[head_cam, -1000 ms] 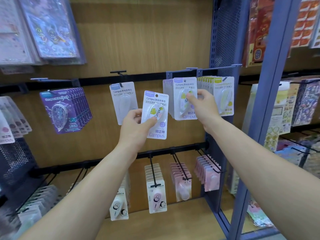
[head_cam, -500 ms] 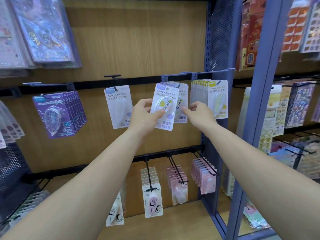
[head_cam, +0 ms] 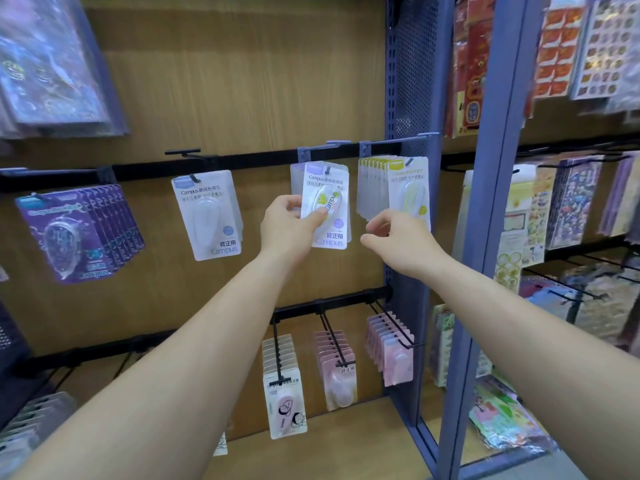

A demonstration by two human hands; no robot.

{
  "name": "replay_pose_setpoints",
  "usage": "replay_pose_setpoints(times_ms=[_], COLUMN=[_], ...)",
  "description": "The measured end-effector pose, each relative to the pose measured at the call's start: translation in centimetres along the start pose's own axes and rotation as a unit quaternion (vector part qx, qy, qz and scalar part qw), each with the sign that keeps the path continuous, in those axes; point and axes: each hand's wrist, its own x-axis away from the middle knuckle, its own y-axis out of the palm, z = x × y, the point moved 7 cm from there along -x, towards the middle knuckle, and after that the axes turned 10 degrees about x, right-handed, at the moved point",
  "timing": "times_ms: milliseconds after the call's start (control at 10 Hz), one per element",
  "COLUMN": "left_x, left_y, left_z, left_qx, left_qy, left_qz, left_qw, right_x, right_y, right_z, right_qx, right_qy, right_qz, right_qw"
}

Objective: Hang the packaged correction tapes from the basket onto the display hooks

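At hook (head_cam: 326,166), pack (head_cam: 327,202) in left grip (head_cam: 289,227)

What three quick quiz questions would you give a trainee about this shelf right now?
1. True or false: the right hand grips a pack.
2. The correction tape pack gripped by the left hand is just left of which stack? A purple packs, B yellow-topped packs, C sticker sheets.
3. Fill in: the pink packs hang ____ the yellow-topped packs.
Key: 1 false; 2 B; 3 below.
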Motion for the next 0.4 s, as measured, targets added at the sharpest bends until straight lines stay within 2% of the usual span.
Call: replay_pose_setpoints(times_ms=[200, 400], left_x=[-0.9, -2.0], left_y=[0.3, 0.7], left_z=[-0.2, -1.6], left_qx=[-0.040, -0.082], left_qy=[0.005, 0.004], left_qz=[0.013, 0.014], left_qw=[0.999, 0.997], right_x=[0.4, 1.0], right_y=[1.3, 3.0], right_z=[-0.1, -0.8], right_qx=[0.004, 0.057], right_qy=[-0.008, -0.025], right_qz=[-0.024, -0.035], right_qw=[1.000, 0.997])
